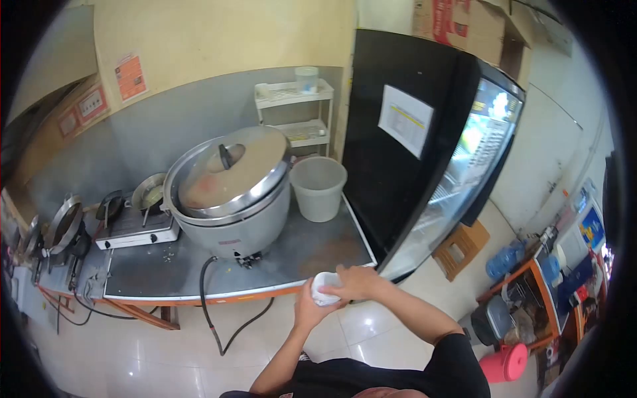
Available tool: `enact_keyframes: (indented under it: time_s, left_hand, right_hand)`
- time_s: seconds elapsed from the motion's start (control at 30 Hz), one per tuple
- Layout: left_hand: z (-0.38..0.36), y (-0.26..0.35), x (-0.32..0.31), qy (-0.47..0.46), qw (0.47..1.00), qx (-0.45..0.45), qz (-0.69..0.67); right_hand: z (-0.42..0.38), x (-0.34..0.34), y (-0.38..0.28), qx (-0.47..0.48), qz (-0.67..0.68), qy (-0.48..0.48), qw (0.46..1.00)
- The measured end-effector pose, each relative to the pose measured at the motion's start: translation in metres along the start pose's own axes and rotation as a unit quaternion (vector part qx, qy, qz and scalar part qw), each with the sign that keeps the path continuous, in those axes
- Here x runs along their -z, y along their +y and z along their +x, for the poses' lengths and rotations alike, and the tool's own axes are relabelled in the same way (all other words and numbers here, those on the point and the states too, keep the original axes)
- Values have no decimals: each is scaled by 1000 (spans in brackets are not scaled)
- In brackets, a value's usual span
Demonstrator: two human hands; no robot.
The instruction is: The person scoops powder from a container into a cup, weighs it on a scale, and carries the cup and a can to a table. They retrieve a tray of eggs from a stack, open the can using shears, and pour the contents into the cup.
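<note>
My left hand [310, 310] is wrapped round a small white cup-shaped item [325, 281] in front of my body. The fingers of my right hand [355, 282] close on its rim from the other side, the thumb reaching over the opening. Its exact kind and contents I cannot make out. Just beyond my hands is the front edge of a dark-topped table [305, 270]. A large gas rice cooker [229, 229] stands on it, its metal lid [232, 174] resting tilted on top. To the right of the cooker is a white plastic bucket [318, 192].
A gas stove [136, 230] with a pan [147, 192] sits left of the cooker. A black hose [204, 298] hangs off the table's front. A white shelf rack [292, 99] and a tall black fridge [405, 132] stand behind; a pink bin [504, 363] is at lower right.
</note>
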State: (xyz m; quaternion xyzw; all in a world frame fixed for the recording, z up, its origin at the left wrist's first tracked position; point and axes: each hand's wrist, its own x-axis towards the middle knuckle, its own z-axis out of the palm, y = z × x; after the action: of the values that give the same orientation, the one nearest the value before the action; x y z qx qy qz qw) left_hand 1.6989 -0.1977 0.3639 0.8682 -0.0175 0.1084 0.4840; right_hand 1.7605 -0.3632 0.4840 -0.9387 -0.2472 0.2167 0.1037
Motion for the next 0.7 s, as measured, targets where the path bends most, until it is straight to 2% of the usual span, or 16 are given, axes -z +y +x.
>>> enact_keyframes:
  time_s: [0.03, 0.1, 0.13, 0.17, 0.23, 0.27, 0.3, 0.37, 0.4, 0.43, 0.53, 0.57, 0.67, 0.7]
  left_hand:
    - [17, 3, 11, -24, 999, -19, -23]
    - [45, 1, 11, -37, 995, -67, -65]
    - [52, 0, 6, -35, 996, -60, -54]
    - [60, 3, 2, -32, 997, -56, -41]
    - [86, 29, 7, -51, 997, -27, 43]
    - [98, 34, 2, -45, 998, -22, 36]
    - [110, 37, -5, -41, 999, -16, 28]
    - [133, 57, -4, -40, 999, 14, -16]
    - [147, 53, -11, -38, 999, -1, -12]
    - [164, 48, -20, -32, 999, -17, -10]
    - [206, 57, -33, -18, 998, -42, 33]
    - [217, 65, -34, -15, 998, -38, 55]
    - [243, 61, -45, 10, 998, -35, 51]
    - [251, 59, -46, 22, 999, -30, 30]
  right_hand:
    - [3, 9, 3, 56, -9, 57, 997]
    - [14, 25, 6, 108, 52, 48, 992]
    - [21, 30, 7, 133, 85, 39, 987]
    - [28, 31, 8, 94, 50, 84, 991]
    - [53, 50, 9, -85, 1, 9, 996]
    - [61, 59, 11, -176, -24, -30, 984]
    - [63, 80, 20, -159, -37, -60, 985]
    - [57, 97, 40, -83, 3, 45, 996]
    - [61, 105, 52, -40, 21, 99, 994]
    - [67, 110, 66, 89, 28, 168, 981]
    - [103, 124, 80, -59, 23, 163, 984]
    - [117, 124, 90, -98, 10, 192, 976]
    - [130, 156, 124, -121, 36, 63, 990]
    - [128, 164, 130, -134, 71, 58, 987]
